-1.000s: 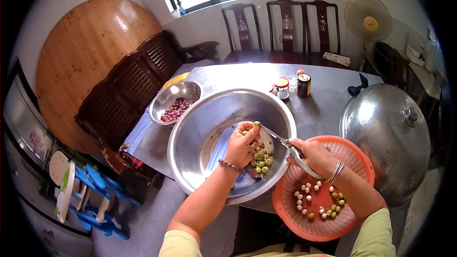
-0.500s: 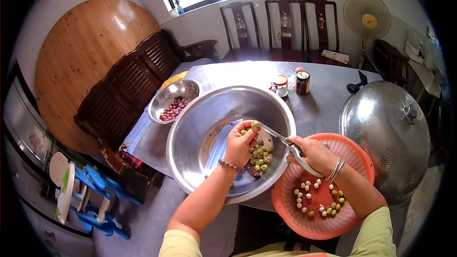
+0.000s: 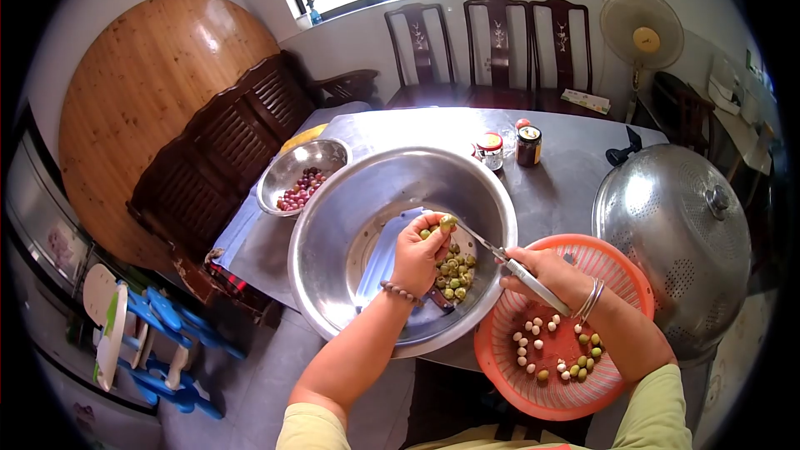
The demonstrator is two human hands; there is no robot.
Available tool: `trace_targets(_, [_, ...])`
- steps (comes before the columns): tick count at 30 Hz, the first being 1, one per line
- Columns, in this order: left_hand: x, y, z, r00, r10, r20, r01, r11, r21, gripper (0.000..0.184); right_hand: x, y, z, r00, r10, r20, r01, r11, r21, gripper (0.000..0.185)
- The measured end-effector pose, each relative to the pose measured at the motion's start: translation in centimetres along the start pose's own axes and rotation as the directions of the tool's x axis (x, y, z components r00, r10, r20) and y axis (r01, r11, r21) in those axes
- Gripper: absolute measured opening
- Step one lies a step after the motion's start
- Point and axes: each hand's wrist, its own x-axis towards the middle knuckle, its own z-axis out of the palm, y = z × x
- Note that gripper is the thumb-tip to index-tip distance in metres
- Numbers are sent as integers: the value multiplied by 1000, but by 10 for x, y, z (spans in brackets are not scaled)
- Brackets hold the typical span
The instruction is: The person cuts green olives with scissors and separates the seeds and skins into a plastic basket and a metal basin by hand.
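Observation:
My left hand (image 3: pixel 419 252) is closed around several small green fruits that look like lotus seeds, with one green seed (image 3: pixel 447 223) pinched at the fingertips. My right hand (image 3: pixel 546 273) grips a pair of metal scissors (image 3: pixel 483 242). The blade tips reach the pinched seed; whether they cut into it is too small to tell. Both hands work over the large steel basin (image 3: pixel 333 200). Inside it are more green seeds (image 3: pixel 457 273), a blue tray-like piece (image 3: pixel 383 262) and a dark brown handle (image 3: pixel 439 298), its other end hidden.
An orange colander (image 3: pixel 492 342) with white and green seeds sits under my right forearm. A steel bowl (image 3: pixel 279 168) holds reddish fruits. Jars (image 3: pixel 529 146) stand farther back on the grey table (image 3: pixel 567 192). A perforated steel lid-like dome (image 3: pixel 667 233) is at the right.
The scissors' handles have come together in my right hand and the blades now look closer to each other. My left hand keeps its place at the pinched seed.

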Motion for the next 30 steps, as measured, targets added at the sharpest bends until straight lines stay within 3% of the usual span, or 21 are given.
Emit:
trace_targets(2, [0, -1, -1, 1000, -4, 4, 4, 1000, -6, 13, 2, 5, 2, 999, 37, 39, -42, 990, 131, 28])
trace_targets(6, [-1, -1, -1, 1000, -25, -5, 25, 999, -25, 13, 2, 5, 2, 992, 89, 90, -104, 976, 189, 25])
trace_targets(8, [-2, -1, 2, 999, -17, -28, 17, 1000, -13, 11, 2, 3, 3, 978, 151, 145, -196, 907, 373, 23])
trace_targets(9, [-2, 0, 3, 999, -11, -53, 11, 1000, -2, 11, 2, 5, 4, 978, 150, 143, -193, 908, 372, 23])
trace_targets(11, [-3, 0, 4, 999, 2, -49, -2, 1000, 6, 11, 3, 10, 6, 959, 158, 234, -270, 755, 598, 23])
trace_targets(15, [-3, 1, 5, 999, 15, -50, -14, 1000, 19, 11, 3, 5, 6, 971, 103, 217, -218, 760, 612, 25])
trace_targets(25, [1, 5, 9, 996, 79, -36, -75, 992, 103, 12, 0, -4, -3, 942, 155, 299, -314, 723, 616, 34])
trace_targets(30, [1, 5, 10, 995, 83, -46, -79, 992, 96, 12, 2, -2, -4, 944, 91, 316, -282, 719, 635, 36])
